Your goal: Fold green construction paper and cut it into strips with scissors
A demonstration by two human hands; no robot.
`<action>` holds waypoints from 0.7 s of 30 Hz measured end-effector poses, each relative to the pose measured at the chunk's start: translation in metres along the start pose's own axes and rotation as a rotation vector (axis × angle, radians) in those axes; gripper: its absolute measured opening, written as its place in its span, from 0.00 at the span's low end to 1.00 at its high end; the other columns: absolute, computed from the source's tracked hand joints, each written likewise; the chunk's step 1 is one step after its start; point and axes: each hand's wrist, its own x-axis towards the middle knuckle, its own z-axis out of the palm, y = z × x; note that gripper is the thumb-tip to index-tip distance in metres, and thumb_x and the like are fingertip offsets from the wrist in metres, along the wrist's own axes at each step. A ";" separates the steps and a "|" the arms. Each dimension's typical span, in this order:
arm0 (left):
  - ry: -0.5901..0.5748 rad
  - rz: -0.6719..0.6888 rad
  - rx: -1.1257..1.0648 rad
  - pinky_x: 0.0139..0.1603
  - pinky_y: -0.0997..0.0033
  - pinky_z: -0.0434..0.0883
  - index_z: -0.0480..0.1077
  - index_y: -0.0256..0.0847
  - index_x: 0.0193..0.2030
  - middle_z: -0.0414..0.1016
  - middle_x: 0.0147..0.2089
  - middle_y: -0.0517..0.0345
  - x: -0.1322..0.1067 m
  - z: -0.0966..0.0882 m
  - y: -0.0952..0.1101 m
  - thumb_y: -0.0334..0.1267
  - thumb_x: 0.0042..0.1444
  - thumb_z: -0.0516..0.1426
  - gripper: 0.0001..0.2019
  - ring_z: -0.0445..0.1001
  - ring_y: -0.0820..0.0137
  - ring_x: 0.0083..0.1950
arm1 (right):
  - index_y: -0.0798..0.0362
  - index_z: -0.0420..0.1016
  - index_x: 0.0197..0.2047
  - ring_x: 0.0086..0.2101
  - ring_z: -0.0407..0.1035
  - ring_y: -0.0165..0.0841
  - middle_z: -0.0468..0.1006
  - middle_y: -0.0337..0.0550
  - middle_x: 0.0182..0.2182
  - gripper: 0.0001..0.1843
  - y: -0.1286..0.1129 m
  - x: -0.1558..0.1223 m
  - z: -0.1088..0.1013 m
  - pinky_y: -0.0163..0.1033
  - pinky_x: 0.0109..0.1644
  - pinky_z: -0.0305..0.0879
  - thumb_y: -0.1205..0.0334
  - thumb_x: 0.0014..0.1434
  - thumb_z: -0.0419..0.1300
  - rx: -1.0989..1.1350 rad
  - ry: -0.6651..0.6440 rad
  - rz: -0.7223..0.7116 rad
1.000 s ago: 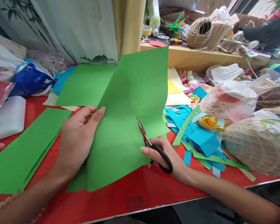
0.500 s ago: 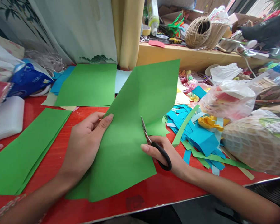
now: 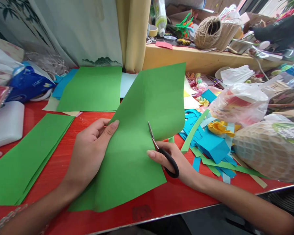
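Observation:
My left hand [image 3: 95, 143] pinches the left edge of a large green paper sheet [image 3: 127, 156], thumb on top and the other fingers partly behind it. In my right hand [image 3: 171, 160] are scissors [image 3: 170, 160] with black handles, their metal blades inside the sheet near its middle. A cut runs in from the sheet's right edge to the blades. Above the cut, the upper part of the sheet is raised and curls on the right; below it, the lower part slopes down toward the table's front edge. The lower blade is hidden by the paper.
Folded green sheets [image 3: 31, 160] lie at the left on the red table [image 3: 147, 209]. A green paper stack [image 3: 90, 89] is at the back. Blue and green paper scraps [image 3: 210, 143], plastic bags [image 3: 242, 101] and a netted bundle [image 3: 271, 150] crowd the right. Twine [image 3: 208, 32] sits on the ledge.
The raised upper part of the green sheet has curled lower and inward at its right corner, covering the piece seen beneath it. Both hands and the scissors have hardly moved.

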 end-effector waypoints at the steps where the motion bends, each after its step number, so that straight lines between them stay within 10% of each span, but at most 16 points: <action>1: 0.000 -0.002 0.005 0.17 0.87 0.65 0.75 0.49 0.38 0.74 0.25 0.68 0.000 0.000 0.000 0.48 0.51 0.58 0.10 0.70 0.80 0.23 | 0.52 0.54 0.20 0.19 0.45 0.22 0.51 0.30 0.17 0.23 0.000 0.000 0.000 0.32 0.20 0.38 0.47 0.51 0.60 0.002 0.002 -0.002; 21: -0.010 -0.032 -0.004 0.21 0.84 0.66 0.74 0.48 0.39 0.76 0.28 0.69 -0.001 0.001 0.002 0.47 0.51 0.58 0.10 0.71 0.79 0.25 | 0.53 0.57 0.22 0.21 0.46 0.23 0.50 0.31 0.19 0.23 0.001 -0.001 0.002 0.32 0.21 0.42 0.44 0.51 0.59 0.060 -0.011 0.020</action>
